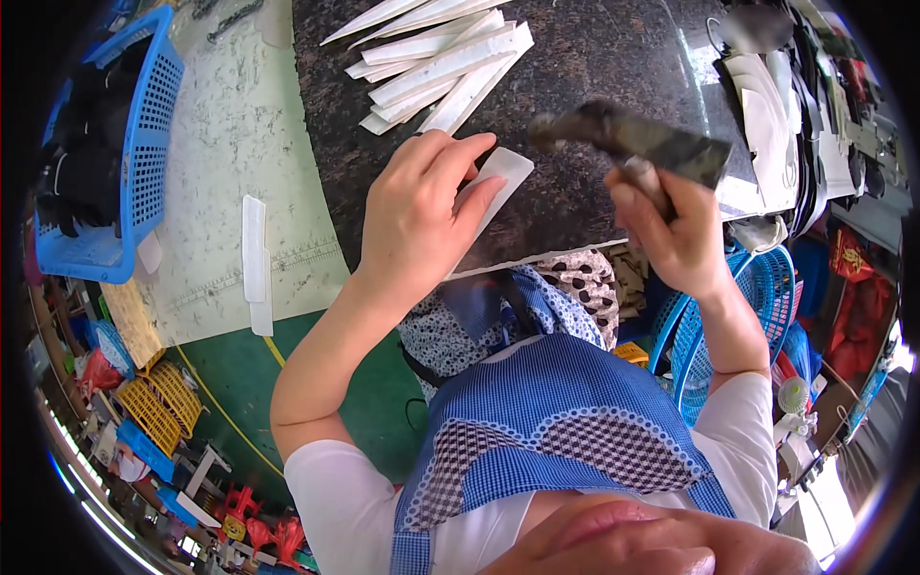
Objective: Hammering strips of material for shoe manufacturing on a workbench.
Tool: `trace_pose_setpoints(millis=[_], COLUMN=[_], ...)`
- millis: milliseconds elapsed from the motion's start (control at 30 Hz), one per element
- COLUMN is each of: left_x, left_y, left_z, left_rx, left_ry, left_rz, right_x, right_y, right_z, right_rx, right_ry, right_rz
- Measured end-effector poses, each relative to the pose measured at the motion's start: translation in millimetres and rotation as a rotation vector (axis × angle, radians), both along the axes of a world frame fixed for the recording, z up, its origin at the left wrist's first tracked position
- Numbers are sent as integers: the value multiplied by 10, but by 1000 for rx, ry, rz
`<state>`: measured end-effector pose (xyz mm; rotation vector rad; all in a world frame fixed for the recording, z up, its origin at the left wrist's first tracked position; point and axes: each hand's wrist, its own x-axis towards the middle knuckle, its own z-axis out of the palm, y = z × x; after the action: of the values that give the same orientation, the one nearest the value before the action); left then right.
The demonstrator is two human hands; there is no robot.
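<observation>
My right hand is wrapped round the handle of a hammer, whose dark, worn head is raised above the stone slab and slightly blurred. On the dark speckled slab, close to its near edge, my left hand grips a flat whitish strip between thumb and fingers. Part of that strip is hidden under the hand. Just beyond my left hand lies a loose pile of similar long pale strips, some with pointed ends.
Left of the slab is a pale, stained worktop with a white strip on it. A blue plastic basket of dark pieces stands there. White and black cut pieces line the slab's right side. Blue baskets are below right.
</observation>
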<state>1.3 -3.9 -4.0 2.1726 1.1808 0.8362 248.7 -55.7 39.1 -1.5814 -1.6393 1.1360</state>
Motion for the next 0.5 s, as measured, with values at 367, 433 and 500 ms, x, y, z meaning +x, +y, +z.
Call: trace_pose_setpoints(millis=[367, 433, 500], left_x=[-45, -38, -29], left_y=[-10, -11, -18], left_z=[-39, -17, 11], left_rx=[25, 37, 49], left_ry=[-100, -80, -59], left_rz=[-11, -19, -29], right_x=[30, 18, 5], right_y=[172, 289, 355], right_z=[-2, 113, 159], right_rx=[184, 95, 6], right_ry=[-211, -234, -255], right_rz=[346, 335, 323])
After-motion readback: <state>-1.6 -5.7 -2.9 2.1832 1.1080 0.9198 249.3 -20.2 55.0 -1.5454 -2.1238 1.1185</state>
